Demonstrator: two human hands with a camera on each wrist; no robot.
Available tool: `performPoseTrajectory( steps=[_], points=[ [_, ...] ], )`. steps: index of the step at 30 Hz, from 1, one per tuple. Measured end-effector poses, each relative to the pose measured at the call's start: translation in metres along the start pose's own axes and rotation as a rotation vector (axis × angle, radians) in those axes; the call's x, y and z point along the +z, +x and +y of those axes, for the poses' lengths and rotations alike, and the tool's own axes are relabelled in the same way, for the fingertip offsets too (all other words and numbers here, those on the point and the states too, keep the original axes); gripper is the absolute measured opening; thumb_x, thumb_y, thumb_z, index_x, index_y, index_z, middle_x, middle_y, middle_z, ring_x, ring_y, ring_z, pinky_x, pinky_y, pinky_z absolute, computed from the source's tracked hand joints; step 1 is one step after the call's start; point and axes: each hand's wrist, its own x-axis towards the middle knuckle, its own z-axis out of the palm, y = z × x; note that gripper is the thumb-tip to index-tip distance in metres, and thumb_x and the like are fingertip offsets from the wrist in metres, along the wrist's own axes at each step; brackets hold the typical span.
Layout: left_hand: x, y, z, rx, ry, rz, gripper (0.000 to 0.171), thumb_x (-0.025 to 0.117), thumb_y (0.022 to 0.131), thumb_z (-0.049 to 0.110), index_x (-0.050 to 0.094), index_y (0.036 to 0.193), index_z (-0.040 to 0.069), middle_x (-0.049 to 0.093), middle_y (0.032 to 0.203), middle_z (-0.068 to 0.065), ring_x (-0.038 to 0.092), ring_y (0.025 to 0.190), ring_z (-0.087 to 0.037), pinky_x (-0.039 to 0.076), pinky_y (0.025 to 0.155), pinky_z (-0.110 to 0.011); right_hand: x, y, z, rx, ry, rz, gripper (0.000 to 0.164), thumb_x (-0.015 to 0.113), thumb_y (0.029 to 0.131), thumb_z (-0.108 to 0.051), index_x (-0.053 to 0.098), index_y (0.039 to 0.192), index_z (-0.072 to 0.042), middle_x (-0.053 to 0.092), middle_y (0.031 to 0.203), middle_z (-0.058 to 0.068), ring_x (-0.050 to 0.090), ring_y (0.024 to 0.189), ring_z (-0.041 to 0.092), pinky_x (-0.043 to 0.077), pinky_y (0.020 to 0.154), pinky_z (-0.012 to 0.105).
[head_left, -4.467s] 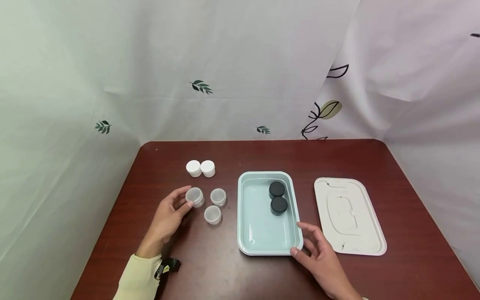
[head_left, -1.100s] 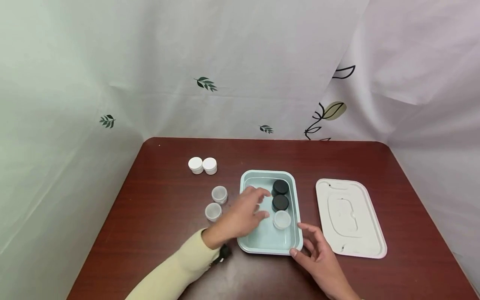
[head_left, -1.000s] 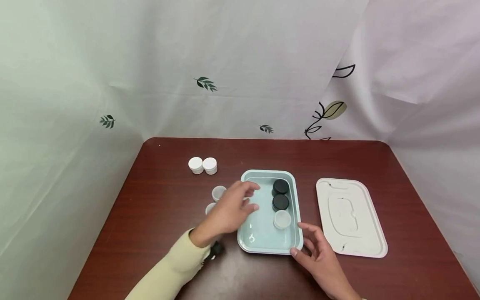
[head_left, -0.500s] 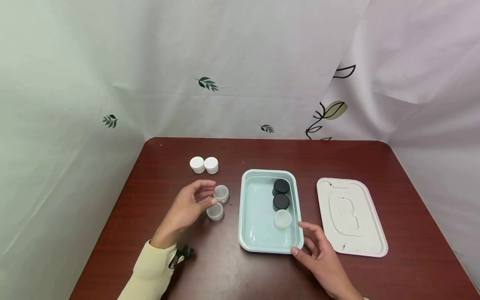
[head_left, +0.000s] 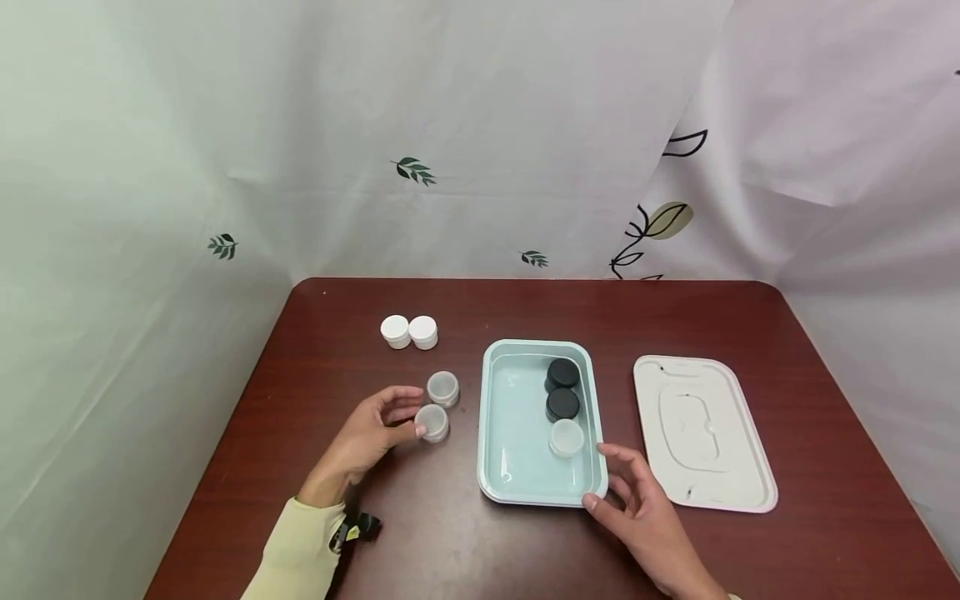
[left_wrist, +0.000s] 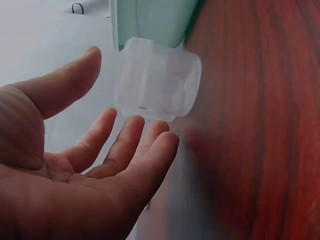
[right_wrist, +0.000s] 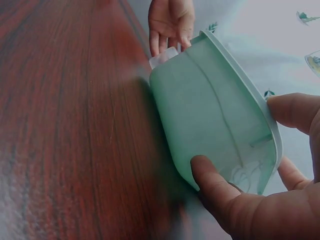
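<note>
My left hand point(head_left: 369, 439) is beside the nearer of two small clear plastic jars point(head_left: 432, 423) on the table, thumb and fingers spread around its left side. In the left wrist view a slight gap shows between the fingers and the jar point(left_wrist: 157, 77). Just behind it stands the other clear jar point(head_left: 443, 389). My right hand point(head_left: 637, 517) holds the near right corner of a light blue tray point(head_left: 517, 500), thumb on its wall point(right_wrist: 210, 105) and a fingertip at the rim. Inside the tray, two black-lidded jars point(head_left: 562, 404) and one clear jar point(head_left: 566, 438) line the right side.
Two white-lidded jars point(head_left: 409, 332) stand side by side toward the back left of the table. A white flat lid point(head_left: 705, 433) lies right of the tray. Patterned white curtain point(head_left: 480, 167) hangs behind the brown table point(head_left: 480, 550).
A clear jar has moved from the table into the tray. The left hand has come back left, first by the farther clear jar, now at the nearer one. The right hand stays put.
</note>
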Motion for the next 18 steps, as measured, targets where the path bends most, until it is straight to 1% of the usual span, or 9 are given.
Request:
performPoseTrajectory(
  steps=[3, 7, 13, 18],
  points=[
    [0.001, 0.003, -0.005, -0.012, -0.041, -0.028, 0.064, 0.080, 0.089, -0.003, 0.052, 0.145, -0.007, 0.056, 0.147, -0.030, 0.062, 0.131, -0.035, 0.057, 0.092, -0.020, 0.000, 0.000, -0.001, 0.012, 0.003, 0.003, 0.063, 0.076, 0.096, -0.002, 0.044, 0.150, -0.007, 0.047, 0.152, 0.023, 0.066, 0.125, 0.015, 0.057, 0.093, 0.021],
    [0.003, 0.005, -0.008, -0.020, -0.059, -0.051, 0.066, 0.081, 0.087, -0.005, 0.051, 0.145, -0.008, 0.057, 0.144, -0.031, 0.064, 0.124, -0.026, 0.057, 0.091, -0.021, 0.000, 0.000, -0.002, 0.019, 0.005, 0.008, 0.063, 0.076, 0.096, -0.002, 0.044, 0.150, -0.007, 0.048, 0.152, 0.022, 0.065, 0.125, 0.015, 0.057, 0.094, 0.021],
    [0.005, 0.004, -0.011, -0.025, -0.043, -0.025, 0.064, 0.083, 0.084, -0.005, 0.054, 0.141, -0.008, 0.062, 0.138, -0.028, 0.066, 0.115, -0.014, 0.056, 0.093, -0.018, 0.001, 0.000, -0.001, 0.008, 0.000, 0.012, 0.063, 0.075, 0.096, -0.002, 0.043, 0.150, -0.007, 0.048, 0.152, 0.022, 0.065, 0.126, 0.014, 0.056, 0.096, 0.020],
    [0.007, 0.004, -0.014, -0.022, -0.039, -0.014, 0.059, 0.082, 0.085, -0.006, 0.056, 0.138, -0.009, 0.064, 0.134, -0.027, 0.066, 0.113, -0.013, 0.056, 0.092, -0.019, 0.002, -0.001, -0.001, 0.016, -0.009, 0.028, 0.062, 0.075, 0.096, -0.002, 0.044, 0.150, -0.008, 0.049, 0.152, 0.020, 0.065, 0.127, 0.014, 0.055, 0.097, 0.019]
  ],
)
